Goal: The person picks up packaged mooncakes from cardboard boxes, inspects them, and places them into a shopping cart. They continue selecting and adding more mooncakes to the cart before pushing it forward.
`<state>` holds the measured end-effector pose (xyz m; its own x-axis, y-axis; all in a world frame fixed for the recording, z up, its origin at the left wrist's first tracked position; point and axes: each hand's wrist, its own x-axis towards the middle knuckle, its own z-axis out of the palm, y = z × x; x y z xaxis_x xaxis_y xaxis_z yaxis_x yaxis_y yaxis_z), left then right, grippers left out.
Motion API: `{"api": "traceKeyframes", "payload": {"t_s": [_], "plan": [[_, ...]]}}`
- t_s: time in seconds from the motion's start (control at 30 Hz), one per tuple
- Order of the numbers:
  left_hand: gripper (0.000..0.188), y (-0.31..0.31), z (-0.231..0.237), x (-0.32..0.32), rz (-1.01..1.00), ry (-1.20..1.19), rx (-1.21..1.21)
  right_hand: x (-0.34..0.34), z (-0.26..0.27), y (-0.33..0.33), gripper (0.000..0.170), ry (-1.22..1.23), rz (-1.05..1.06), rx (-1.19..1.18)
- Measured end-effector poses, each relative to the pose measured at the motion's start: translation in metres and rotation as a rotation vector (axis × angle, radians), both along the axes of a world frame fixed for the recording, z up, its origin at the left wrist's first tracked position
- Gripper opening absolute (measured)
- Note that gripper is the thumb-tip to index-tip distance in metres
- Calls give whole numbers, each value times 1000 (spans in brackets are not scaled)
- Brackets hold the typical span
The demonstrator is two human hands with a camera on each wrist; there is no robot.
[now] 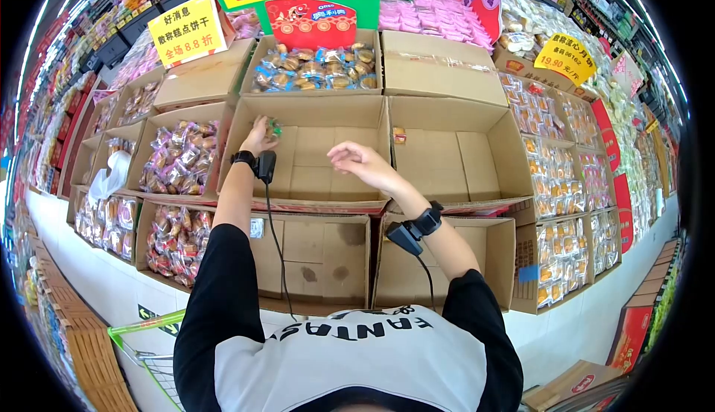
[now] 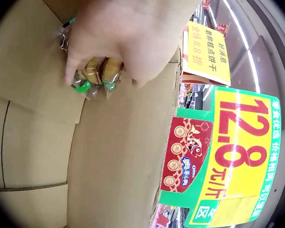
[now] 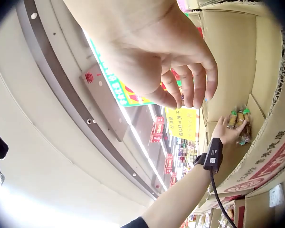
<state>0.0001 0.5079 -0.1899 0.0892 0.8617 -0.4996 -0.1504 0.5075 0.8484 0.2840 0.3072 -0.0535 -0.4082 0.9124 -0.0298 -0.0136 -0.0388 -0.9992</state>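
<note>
Left of centre in the head view, the person's left hand (image 1: 258, 138) has its thumb and fingers curled round a few clear-wrapped pastries (image 2: 112, 70) with green on their wrappers. These pastries are at the upper left corner of the middle cardboard box (image 1: 316, 179); whether they touch its walls or floor cannot be told. Near the frame's centre, the right hand (image 1: 363, 164) hangs over the same box, its fingers loosely bent and apart, holding nothing.

Each wrist wears a black camera (image 1: 265, 166) with a cable. To the right, a neighbouring box (image 1: 450, 160) holds one small packet (image 1: 400, 136) by its left wall. To the left stands a box of pink-and-purple-wrapped pastries (image 1: 177, 160), and below it one of red-wrapped pastries (image 1: 179, 239). Above the middle box, blue-wrapped pastries (image 1: 313, 69) fill another carton, beneath a red Oreo card (image 1: 311, 23) and a yellow-and-green price sign (image 2: 242, 147) reading 12.8. At lower left, a green-handled shopping cart (image 1: 145, 324) shows beside the person's black-and-white T-shirt (image 1: 350, 360).
</note>
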Motion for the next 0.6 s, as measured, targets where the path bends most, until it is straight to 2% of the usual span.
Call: {"api": "traceKeyframes", "payload": {"t_s": [0.17,0.23,0.43,0.6], "plan": [[56,9,-11,-8,-33,15,41,4,-5,-1,21,-23,11,24],[52,2,-6,-3,18,113,51,7,-4,-3,21,-9,6,16],[44,-6,16,-4,-4,137,18,7,-6,-6,20,22,3,17],[46,-13,19,-9,33,127,-71,0,-4,-9,20,8,13,10]]}}
